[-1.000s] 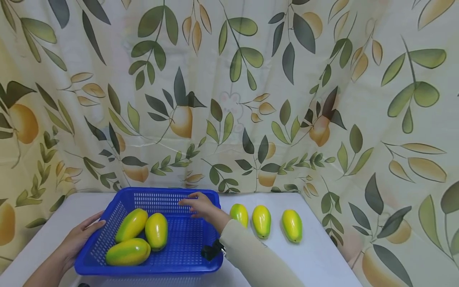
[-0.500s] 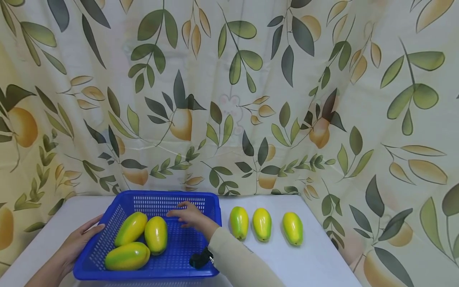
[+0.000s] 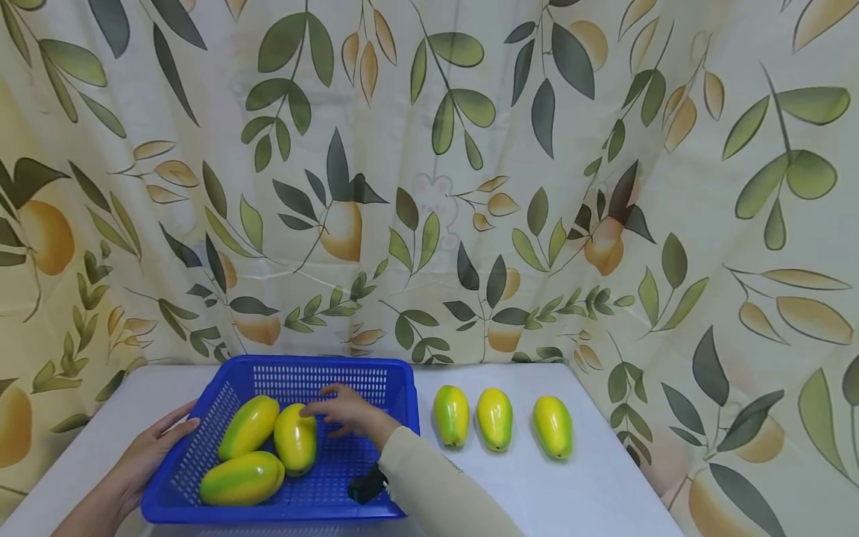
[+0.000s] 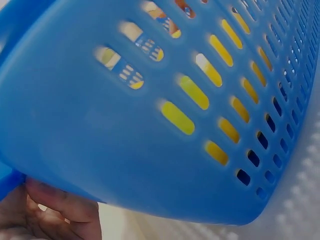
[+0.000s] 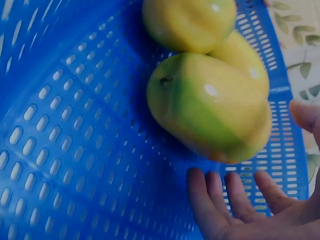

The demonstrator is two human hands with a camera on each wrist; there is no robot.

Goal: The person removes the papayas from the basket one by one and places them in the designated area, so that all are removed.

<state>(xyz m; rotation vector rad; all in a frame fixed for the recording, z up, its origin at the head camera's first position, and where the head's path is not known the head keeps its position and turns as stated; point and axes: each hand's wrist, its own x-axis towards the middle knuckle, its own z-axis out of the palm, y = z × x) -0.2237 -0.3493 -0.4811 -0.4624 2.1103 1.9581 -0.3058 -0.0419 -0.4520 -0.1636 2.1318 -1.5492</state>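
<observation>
My left hand [image 3: 142, 456] grips the left rim of the blue perforated basket [image 3: 282, 513]. Its curled fingers [image 4: 65, 205] show below the rim in the left wrist view. Three glossy yellow-green fruits, papaya-like in shape, lie in the basket's left half: an upper-left fruit [image 3: 248, 427], a front fruit [image 3: 243, 478] and a right-hand fruit [image 3: 296, 441]. Over the basket, my right hand [image 3: 349, 412] reaches to the right-hand fruit with fingers spread. A gap between those fingers and the nearest fruit [image 5: 210, 107] shows in the right wrist view; nothing is held.
Outside the basket, on the white table [image 3: 496, 492], stand three more such fruits: a left one [image 3: 451, 416], a middle one [image 3: 494, 419] and a right one [image 3: 553, 426]. A leaf-and-fruit patterned curtain [image 3: 429, 186] hangs behind the table. A black wrist camera [image 3: 365, 485] sits at the right sleeve.
My right hand has moved left across the basket, from near its right back corner to the right-hand fruit. The left hand keeps its hold on the rim.
</observation>
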